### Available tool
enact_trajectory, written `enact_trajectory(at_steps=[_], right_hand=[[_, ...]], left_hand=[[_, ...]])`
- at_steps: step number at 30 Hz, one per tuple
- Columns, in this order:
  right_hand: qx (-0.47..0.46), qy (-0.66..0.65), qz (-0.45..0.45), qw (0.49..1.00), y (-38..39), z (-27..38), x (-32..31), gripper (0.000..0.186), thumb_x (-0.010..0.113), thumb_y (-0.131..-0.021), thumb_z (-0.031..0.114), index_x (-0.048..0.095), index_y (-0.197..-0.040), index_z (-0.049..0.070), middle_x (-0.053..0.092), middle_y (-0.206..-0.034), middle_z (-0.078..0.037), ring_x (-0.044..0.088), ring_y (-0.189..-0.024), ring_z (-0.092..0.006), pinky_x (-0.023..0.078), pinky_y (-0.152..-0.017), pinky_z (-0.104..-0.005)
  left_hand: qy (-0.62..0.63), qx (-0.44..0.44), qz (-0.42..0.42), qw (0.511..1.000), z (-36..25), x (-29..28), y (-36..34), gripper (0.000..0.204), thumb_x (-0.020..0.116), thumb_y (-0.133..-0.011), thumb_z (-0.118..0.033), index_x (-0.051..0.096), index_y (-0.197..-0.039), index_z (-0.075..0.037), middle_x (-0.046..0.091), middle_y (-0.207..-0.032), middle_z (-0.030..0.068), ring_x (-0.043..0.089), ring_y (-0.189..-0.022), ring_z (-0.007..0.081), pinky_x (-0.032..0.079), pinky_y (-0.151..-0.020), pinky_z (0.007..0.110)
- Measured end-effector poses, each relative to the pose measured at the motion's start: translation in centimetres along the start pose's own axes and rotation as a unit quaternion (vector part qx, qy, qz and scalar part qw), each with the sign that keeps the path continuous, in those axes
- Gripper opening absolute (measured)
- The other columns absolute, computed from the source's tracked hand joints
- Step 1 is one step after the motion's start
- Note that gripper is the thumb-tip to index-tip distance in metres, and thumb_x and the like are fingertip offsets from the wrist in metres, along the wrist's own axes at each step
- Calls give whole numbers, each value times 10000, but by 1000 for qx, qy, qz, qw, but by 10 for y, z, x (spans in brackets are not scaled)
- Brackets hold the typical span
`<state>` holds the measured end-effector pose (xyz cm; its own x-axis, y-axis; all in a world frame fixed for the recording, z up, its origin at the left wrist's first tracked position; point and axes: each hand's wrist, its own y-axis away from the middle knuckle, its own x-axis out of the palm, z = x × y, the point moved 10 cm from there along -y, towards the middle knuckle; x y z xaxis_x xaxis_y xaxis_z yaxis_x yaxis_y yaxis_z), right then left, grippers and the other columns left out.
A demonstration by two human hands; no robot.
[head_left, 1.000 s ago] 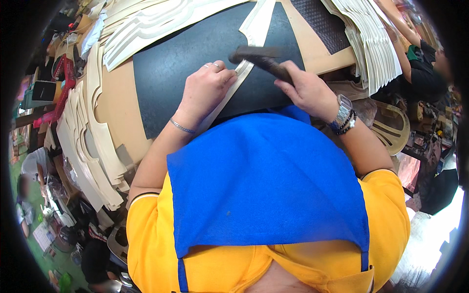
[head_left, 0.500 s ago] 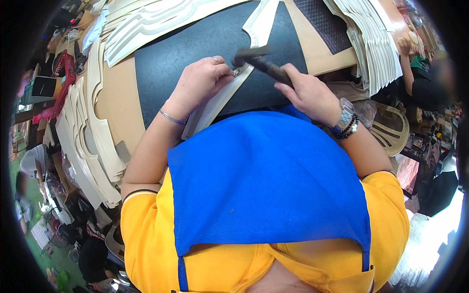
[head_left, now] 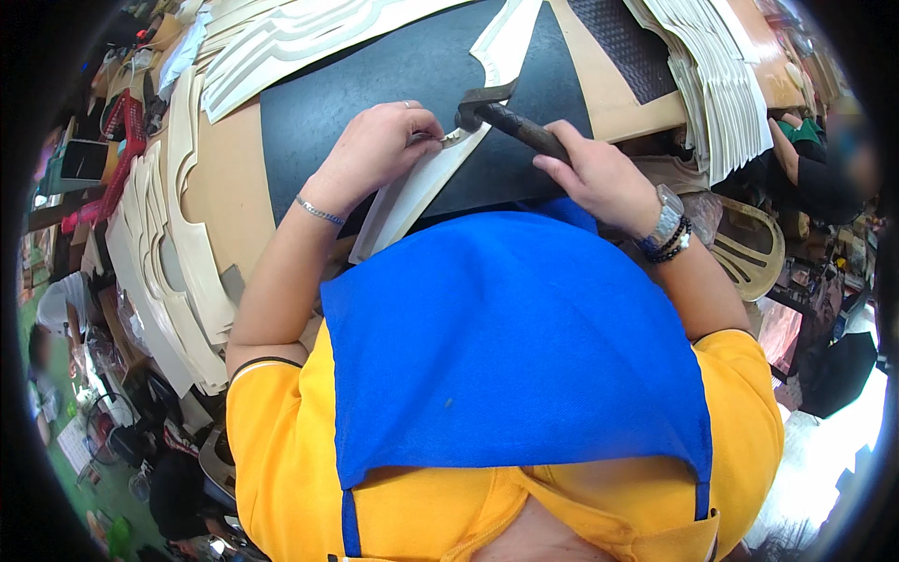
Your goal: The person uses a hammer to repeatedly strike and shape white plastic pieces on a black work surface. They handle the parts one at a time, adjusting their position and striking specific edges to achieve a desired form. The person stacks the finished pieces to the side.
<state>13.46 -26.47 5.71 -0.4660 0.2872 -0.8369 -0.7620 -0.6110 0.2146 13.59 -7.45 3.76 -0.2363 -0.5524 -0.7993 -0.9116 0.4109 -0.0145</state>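
1. While the left hand point(head_left: 379, 150) pins a cream cut strip point(head_left: 412, 192) onto the black mat point(head_left: 375, 84), its fingers are curled and pinched down on the strip's upper end, so the piece cannot shift.
2. Right hand point(head_left: 599, 178) is wrapped closed around the dark handle of a hammer point(head_left: 501, 112); the head sits just beside the left fingertips, right at the strip's end. Grip is far back on the handle, probably for swing.
3. Strip runs diagonally from mid-mat down toward the near edge of the surface point(head_left: 220, 178), where the blue apron point(head_left: 506, 347) hides its lower end.
4. Mat covers the middle of the surface, most likely as a firm pad under the blows.
5. Stacks of cream cut pieces point(head_left: 154, 253) line the left edge; another fanned stack point(head_left: 707, 75) sits at the far right corner, within reach of either hand.
6. A woven dark panel point(head_left: 623, 47) lies on the far side, right of the mat.
7. Another person's arm point(head_left: 796, 159) shows past the right edge, well apart.
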Motion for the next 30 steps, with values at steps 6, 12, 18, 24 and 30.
enact_trajectory(at_steps=[6,12,18,24,30], right_hand=[[15,-19,8,1000,2,2,5,335,562,-1006,338,489,-1173,56,676,-851,-247,664,-837,-452,521,-719,-517],[-30,-107,-53,992,3,5,-3,350,572,-1003,329,492,-1186,41,673,-823,-244,663,-819,-456,523,-701,-523],[-48,-19,-45,998,2,18,-3,325,553,-1012,314,449,-1152,40,669,-818,-255,660,-756,-463,521,-638,-552],[35,16,59,998,4,0,17,336,543,-1016,327,445,-1137,29,670,-814,-246,665,-787,-453,533,-673,-537],[-10,-63,3,998,0,6,0,350,546,-1015,332,461,-1192,43,674,-827,-251,670,-802,-449,525,-682,-538]], left_hand=[[-103,70,-54,991,-20,-5,8,57,660,-874,-159,693,-862,-114,669,-909,32,676,-849,268,544,-727,393],[-141,133,-94,977,-31,-3,10,27,679,-842,-118,678,-869,-115,654,-901,31,662,-809,263,539,-698,395],[-156,121,-94,976,-29,-6,21,43,668,-856,-118,677,-898,-119,642,-887,28,653,-799,251,537,-717,381],[-3,29,-34,999,-3,-6,10,112,671,-887,-106,717,-987,-83,692,-975,76,669,-876,302,544,-784,389],[-19,40,5,999,-2,-7,7,68,659,-897,-106,706,-940,-82,694,-960,70,678,-877,287,548,-769,381]])
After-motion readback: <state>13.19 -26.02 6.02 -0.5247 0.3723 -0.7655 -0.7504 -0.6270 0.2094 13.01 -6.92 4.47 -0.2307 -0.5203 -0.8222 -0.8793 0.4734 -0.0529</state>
